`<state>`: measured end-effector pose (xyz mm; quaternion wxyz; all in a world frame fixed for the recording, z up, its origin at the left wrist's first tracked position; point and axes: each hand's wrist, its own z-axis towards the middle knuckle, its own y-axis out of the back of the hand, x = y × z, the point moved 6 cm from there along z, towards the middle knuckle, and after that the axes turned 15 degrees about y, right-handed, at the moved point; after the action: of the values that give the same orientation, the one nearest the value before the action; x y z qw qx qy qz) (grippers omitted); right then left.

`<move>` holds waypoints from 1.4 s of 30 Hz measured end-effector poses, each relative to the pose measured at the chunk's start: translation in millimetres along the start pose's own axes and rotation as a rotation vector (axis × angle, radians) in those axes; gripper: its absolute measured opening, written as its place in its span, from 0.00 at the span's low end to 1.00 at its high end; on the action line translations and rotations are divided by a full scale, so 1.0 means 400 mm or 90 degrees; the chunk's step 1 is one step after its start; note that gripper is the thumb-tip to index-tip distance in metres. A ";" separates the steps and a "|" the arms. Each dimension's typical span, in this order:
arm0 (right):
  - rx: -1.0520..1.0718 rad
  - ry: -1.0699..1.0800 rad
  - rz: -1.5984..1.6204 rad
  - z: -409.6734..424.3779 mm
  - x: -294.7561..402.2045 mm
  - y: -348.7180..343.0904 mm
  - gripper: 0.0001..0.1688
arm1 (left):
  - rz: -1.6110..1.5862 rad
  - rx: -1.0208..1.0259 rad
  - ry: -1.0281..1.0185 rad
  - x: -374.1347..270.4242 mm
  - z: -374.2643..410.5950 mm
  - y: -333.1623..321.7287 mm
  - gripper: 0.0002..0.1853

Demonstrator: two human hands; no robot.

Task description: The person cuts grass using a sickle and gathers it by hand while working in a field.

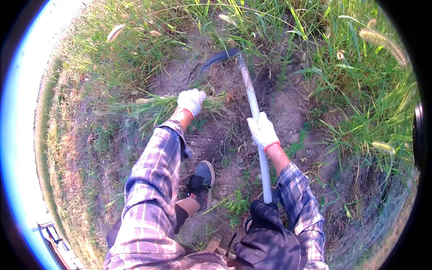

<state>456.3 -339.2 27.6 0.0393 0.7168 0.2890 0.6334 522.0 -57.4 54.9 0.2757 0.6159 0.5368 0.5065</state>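
Observation:
My left hand (pixel 191 101), in a white knitted work glove with a red cuff, is closed around a bunch of long green grass (pixel 153 105). The stalks stick out mostly to the left, with roots or stubs to the right. A matching glove covers my right hand (pixel 262 132), which grips the pale shaft (pixel 250 90) of a long-handled sickle. Its dark curved blade (pixel 220 58) points left, close to the soil and beyond my left hand. The handle's lower end reaches my dark-clad right knee.
Tall grass with bristly foxtail seed heads (pixel 381 40) stands on the right and along the top. Bare, crumbly soil (pixel 287 114) with small weeds (pixel 237 204) lies between. My dark shoe (pixel 201 184) rests on the ground below my left hand.

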 end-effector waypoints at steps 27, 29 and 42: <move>-0.094 -0.080 -0.169 -0.571 0.086 0.302 0.23 | -0.439 0.008 -0.377 -0.104 -0.388 0.277 0.15; -0.129 -0.019 -0.218 -0.672 0.071 0.323 0.23 | -0.465 -0.102 -0.456 -0.068 -0.424 0.409 0.11; -0.329 -0.273 -0.167 -1.430 0.021 0.286 0.19 | -0.378 -0.423 -0.211 0.270 -0.776 0.546 0.18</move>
<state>-34.2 -607.7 194.7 0.3601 0.7566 0.1937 0.5104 310.1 -78.7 387.0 0.6724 0.3869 0.4470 0.4453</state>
